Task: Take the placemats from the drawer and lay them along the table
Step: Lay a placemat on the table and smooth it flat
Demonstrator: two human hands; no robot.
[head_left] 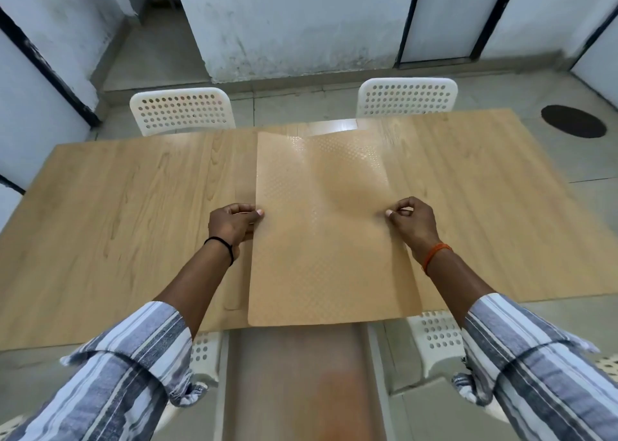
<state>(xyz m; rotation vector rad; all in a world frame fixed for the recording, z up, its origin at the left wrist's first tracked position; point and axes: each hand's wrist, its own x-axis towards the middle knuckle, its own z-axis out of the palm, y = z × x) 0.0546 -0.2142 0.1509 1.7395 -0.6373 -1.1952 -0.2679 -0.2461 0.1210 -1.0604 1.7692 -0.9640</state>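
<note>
A tan, dot-textured placemat (321, 226) is held over the middle of the light wooden table (117, 206), its near edge overhanging the table's front edge and its surface slightly bowed. My left hand (232, 225) pinches the mat's left edge between thumb and fingers. My right hand (413, 221) pinches the mat's right edge the same way. Whether more mats lie under this one cannot be told. The drawer is not in view.
Two white perforated chairs (182, 109) (406, 96) stand at the table's far side. Parts of white chairs (438, 343) show under the near edge on both sides. A round dark floor cover (573, 121) lies at the right. Walls and dark-framed panels stand behind.
</note>
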